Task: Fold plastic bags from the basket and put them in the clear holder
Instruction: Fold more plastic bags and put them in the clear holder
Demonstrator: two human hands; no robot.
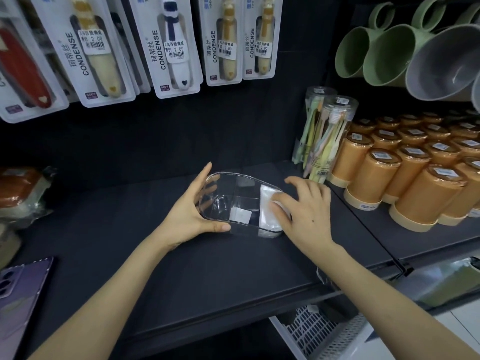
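one dark shelf (207, 281). one white basket (311, 331) below, cut off by the frame. two hands: left hand (189, 211) grips one clear holder (228, 175), well back from the shelf's front edge; right hand (306, 206), fingers spread, presses one folded white bag (267, 216) into its right end.

Your right hand (306, 211) lies over the folded bag (267, 222), so its right part is hidden and you cannot tell how deep it sits in the holder (233, 176). Past the first finger, the fingers of your left hand (187, 214) show only as warped shapes through the clear wall. The print on the small white label (240, 214) inside is too small to read. The basket (311, 331) is cut by the bottom edge and partly hidden under the shelf (207, 268). The phone (18, 289) is cut off at the left edge, and the wrapped bundle (20, 193) above it is blurred.
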